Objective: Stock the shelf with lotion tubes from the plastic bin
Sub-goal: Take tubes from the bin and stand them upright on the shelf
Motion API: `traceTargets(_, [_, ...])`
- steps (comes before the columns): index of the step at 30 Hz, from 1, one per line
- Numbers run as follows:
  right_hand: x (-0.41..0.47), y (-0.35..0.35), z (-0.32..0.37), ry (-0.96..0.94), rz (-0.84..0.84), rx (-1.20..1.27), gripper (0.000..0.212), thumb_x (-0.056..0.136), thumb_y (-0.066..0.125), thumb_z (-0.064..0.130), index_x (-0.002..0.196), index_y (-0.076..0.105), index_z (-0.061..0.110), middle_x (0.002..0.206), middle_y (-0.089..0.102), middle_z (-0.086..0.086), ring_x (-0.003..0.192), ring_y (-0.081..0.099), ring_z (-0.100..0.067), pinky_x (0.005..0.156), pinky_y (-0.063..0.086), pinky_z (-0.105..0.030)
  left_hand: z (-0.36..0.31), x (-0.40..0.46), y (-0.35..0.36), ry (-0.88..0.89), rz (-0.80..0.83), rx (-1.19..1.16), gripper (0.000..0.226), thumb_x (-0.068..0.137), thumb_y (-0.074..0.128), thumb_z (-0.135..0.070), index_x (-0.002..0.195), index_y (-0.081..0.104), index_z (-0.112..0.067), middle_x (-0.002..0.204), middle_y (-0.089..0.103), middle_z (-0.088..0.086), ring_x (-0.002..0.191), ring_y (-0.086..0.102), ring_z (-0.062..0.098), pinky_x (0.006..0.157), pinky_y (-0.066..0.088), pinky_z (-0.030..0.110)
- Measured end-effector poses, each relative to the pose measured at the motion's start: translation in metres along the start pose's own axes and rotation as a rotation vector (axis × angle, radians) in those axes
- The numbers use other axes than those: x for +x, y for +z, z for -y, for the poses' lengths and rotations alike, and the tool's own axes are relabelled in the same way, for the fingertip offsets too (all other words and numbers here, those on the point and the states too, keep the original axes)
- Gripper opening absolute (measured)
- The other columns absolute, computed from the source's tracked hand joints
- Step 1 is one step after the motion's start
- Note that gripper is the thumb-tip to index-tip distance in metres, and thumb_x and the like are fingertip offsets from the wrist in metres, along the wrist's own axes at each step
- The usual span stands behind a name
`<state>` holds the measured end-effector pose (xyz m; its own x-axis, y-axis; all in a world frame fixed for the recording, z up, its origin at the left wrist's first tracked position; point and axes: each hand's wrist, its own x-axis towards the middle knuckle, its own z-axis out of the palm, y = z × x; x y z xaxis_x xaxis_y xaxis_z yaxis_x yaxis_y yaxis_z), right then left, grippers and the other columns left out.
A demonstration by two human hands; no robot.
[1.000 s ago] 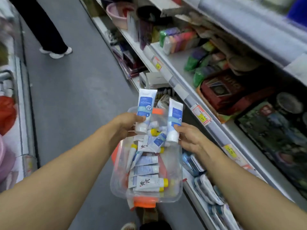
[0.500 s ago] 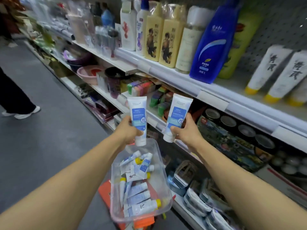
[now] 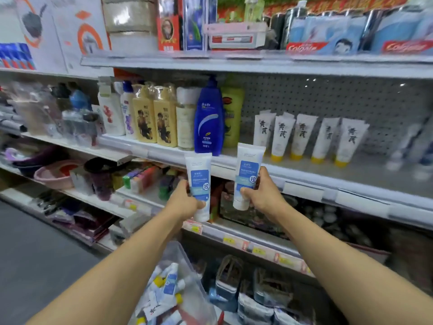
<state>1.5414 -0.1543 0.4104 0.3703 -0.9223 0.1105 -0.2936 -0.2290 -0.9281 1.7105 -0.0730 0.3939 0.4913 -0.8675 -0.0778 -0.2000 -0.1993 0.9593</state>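
Note:
My left hand [image 3: 185,201] grips a white lotion tube with a blue label [image 3: 199,177], held upright with the cap down. A second, matching tube [image 3: 248,171] stands upright in the grip of my right hand [image 3: 262,195]. Both tubes are in front of the edge of the grey middle shelf [image 3: 304,170], just below its level. On that shelf stands a row of several white tubes with yellow caps [image 3: 304,137]. The clear plastic bin [image 3: 187,277], holding several more tubes, sits low between my forearms.
Shampoo and lotion bottles [image 3: 208,118] fill the shelf's left part. Bare shelf lies in front of the yellow-capped tubes. Toothpaste boxes [image 3: 328,41] line the top shelf [image 3: 257,64]. Basins [image 3: 56,174] and packaged goods occupy lower shelves. The grey aisle floor [image 3: 35,254] is at left.
Both hands have lifted their tubes out of the bin up to the middle shelf's edge. My view has swung up from the bin and floor to the shelves.

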Motion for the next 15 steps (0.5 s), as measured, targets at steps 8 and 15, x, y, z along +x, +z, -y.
traceTargets(8, [-0.001,-0.092,-0.008,0.03,-0.209,-0.039,0.046,0.087,0.06,0.003,0.127,0.039,0.014,0.116,0.056,-0.001,0.101,0.054,-0.016,0.083,0.042,-0.029,-0.052,0.019,0.081,0.099,0.218,-0.004,0.043,0.08,0.064,0.005,0.11,0.042,-0.017,0.113,0.059,0.01,0.102,0.059,0.025,0.094,0.048,0.045])
traceTargets(15, [0.009,-0.178,-0.033,0.057,-0.363,-0.057,0.038,0.087,0.059,0.003,0.115,0.039,0.017,0.117,0.059,-0.006,0.105,0.059,-0.023,0.093,0.05,-0.045,-0.093,0.032,0.167,0.146,0.365,-0.018,0.045,0.083,0.062,0.002,0.114,0.04,-0.022,0.1,0.057,0.008,0.092,0.057,0.024,0.074,0.051,0.038])
